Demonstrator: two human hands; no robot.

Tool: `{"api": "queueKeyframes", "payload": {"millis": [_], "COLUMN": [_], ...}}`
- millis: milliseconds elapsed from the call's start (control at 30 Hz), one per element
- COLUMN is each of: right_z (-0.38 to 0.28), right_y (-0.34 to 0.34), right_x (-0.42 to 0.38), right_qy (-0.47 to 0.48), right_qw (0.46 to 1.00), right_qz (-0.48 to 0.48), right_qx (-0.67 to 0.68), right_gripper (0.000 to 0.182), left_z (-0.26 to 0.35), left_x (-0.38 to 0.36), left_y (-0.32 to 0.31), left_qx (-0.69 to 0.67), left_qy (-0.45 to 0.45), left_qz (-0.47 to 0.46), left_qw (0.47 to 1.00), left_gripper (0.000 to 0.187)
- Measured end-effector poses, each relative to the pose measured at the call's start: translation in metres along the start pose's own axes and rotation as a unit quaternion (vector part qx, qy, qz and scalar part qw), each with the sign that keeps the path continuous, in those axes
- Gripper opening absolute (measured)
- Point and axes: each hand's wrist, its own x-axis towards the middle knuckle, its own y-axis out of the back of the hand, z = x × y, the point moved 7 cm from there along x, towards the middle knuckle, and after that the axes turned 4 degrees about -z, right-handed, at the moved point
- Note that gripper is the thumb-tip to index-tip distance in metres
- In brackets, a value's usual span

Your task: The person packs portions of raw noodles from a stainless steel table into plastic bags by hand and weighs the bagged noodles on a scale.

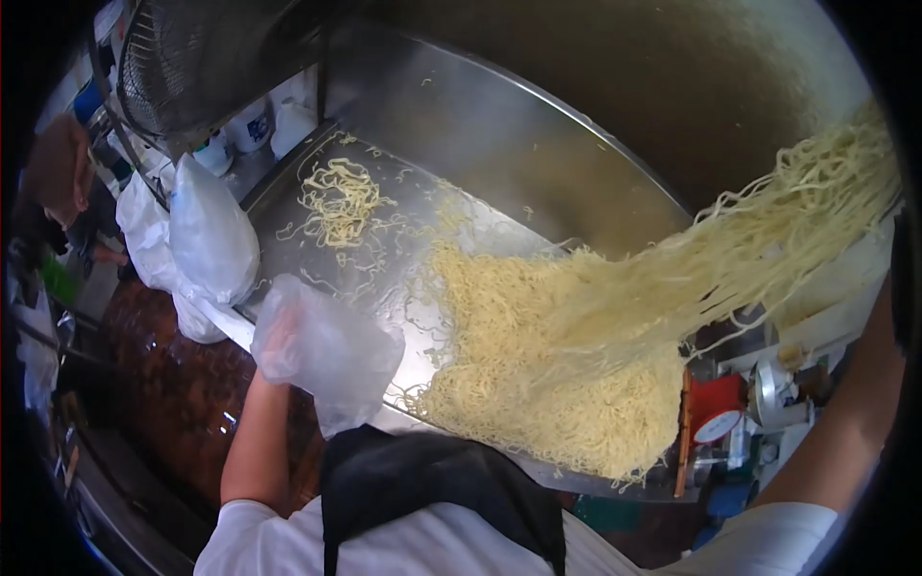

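Observation:
My left hand (279, 336) is at the near left edge of a metal tray, closed on a translucent plastic bag (336, 355); the film blurs its fingers. A large heap of pale yellow noodles (547, 384) covers the right half of the tray. From it a long stretch of noodles (768, 240) rises to the upper right, smeared by motion. My right arm (845, 422) reaches up beside these strands, its hand outside the picture. A smaller clump of noodles (341, 202) lies apart at the tray's far left.
The metal tray (384, 96) has a raised back wall. Filled white bags (211, 230) hang at its left, below a wire-caged fan (192, 67). A red scale (717, 408) and containers stand at right. Another person (62, 173) is at far left, over a wet brown floor.

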Motion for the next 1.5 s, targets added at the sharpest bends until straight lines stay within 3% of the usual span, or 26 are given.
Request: {"api": "queueKeyframes", "payload": {"millis": [33,100,167,200,267,333,367,400,433,467,567,600,667,733,767,833,900,933,967,1000,1133,1200,1300,1400,1467,1500], "right_z": [0.007,0.017,0.035,0.046,0.078,0.132,0.194,0.255,0.314,0.292,0.229,0.218,0.211,0.223,0.242,0.248,0.25,0.265,0.267,0.228,0.201,0.168,0.164,0.176,0.23,0.228], "right_y": [-0.012,-0.05,-0.113,-0.147,-0.208,-0.248,-0.27,-0.291,-0.311,-0.307,-0.297,-0.292,-0.278,-0.26,-0.249,-0.221,-0.178,-0.161,-0.149,-0.141,-0.094,-0.074,-0.047,-0.076,-0.114,-0.142], "right_x": [-0.006,-0.024,-0.066,-0.1,-0.202,-0.311,-0.374,-0.437,-0.498,-0.502,-0.499,-0.501,-0.496,-0.496,-0.496,-0.458,-0.412,-0.397,-0.366,-0.344,-0.273,-0.246,-0.226,-0.244,-0.27,-0.29], "right_qy": [-0.009,-0.029,-0.099,-0.154,-0.262,-0.288,-0.235,-0.183,-0.134,-0.188,-0.2,-0.179,-0.186,-0.216,-0.281,-0.262,-0.238,-0.242,-0.243,-0.186,-0.167,-0.101,-0.083,-0.047,-0.089,-0.091], "right_qw": [0.999,0.993,0.957,0.912,0.76,0.654,0.675,0.693,0.707,0.75,0.758,0.74,0.801,0.86,0.895,0.932,0.954,0.958,0.934,0.921,0.863,0.872,0.943,0.989,0.979,0.951], "right_qz": [-0.029,-0.108,-0.273,-0.38,-0.592,-0.682,-0.671,-0.655,-0.634,-0.582,-0.562,-0.578,-0.509,-0.427,-0.331,-0.249,-0.179,-0.142,-0.09,-0.094,-0.086,-0.13,-0.053,-0.066,-0.16,-0.288], "right_qx": [-0.012,-0.022,-0.011,-0.01,-0.062,-0.156,-0.195,-0.239,-0.284,-0.25,-0.265,-0.293,-0.255,-0.178,-0.103,0.009,-0.036,0.05,0.246,0.33,0.468,0.462,0.317,0.122,0.09,-0.067], "right_gripper": [0.068,0.073,0.078,0.08,0.085,0.09,0.095,0.101,0.107,0.1,0.082,0.077,0.069,0.063,0.049,0.04,0.032,0.032,0.028,0.027,0.035,0.039,0.035,0.027,0.029,0.029], "left_z": [0.002,0.053,0.052,0.049,0.038,0.027,0.03,0.044,0.107,0.138,0.203,0.211,0.22,0.21,0.203,0.191,0.183,0.18,0.176,0.174,0.171,0.176,0.181,0.175,0.171,0.17], "left_x": [0.001,0.001,0.005,0.007,0.016,0.019,0.021,0.022,0.029,0.041,0.064,0.069,0.082,0.088,0.085,0.079,0.065,0.059,0.053,0.048,0.036,0.035,0.034,0.036,0.036,0.036], "left_y": [-0.002,-0.019,-0.02,-0.018,-0.015,-0.026,-0.035,-0.047,-0.06,-0.07,-0.09,-0.096,-0.104,-0.1,-0.095,-0.079,-0.06,-0.051,-0.043,-0.037,-0.029,-0.037,-0.041,-0.051,-0.048,-0.047], "left_qx": [-0.019,-0.282,-0.234,-0.21,-0.01,-0.106,-0.298,-0.474,-0.446,-0.432,-0.346,-0.283,-0.162,-0.146,-0.145,-0.15,-0.152,-0.149,-0.141,-0.131,-0.15,-0.286,-0.33,-0.389,-0.312,-0.271], "left_qy": [-0.003,0.108,0.105,0.102,0.045,0.128,0.235,0.331,0.331,0.28,0.162,0.165,0.159,0.125,0.123,0.13,0.138,0.143,0.148,0.152,0.178,0.181,0.166,0.219,0.205,0.198], "left_qz": [0.004,0.115,0.092,0.08,-0.065,-0.158,-0.173,-0.181,-0.164,-0.182,-0.246,-0.254,-0.259,-0.28,-0.262,-0.188,-0.109,-0.076,-0.048,-0.021,0.01,-0.032,-0.032,-0.085,-0.077,-0.074], "left_qw": [1.0,0.946,0.962,0.969,0.997,0.973,0.909,0.796,0.815,0.837,0.891,0.91,0.939,0.941,0.946,0.962,0.973,0.975,0.978,0.979,0.973,0.94,0.929,0.891,0.925,0.939], "left_gripper": [0.036,0.032,0.027,0.025,0.027,0.028,0.027,0.026,0.025,0.025,0.026,0.026,0.026,0.021,0.021,0.021,0.021,0.021,0.021,0.021,0.022,0.025,0.025,0.025,0.026,0.026]}}
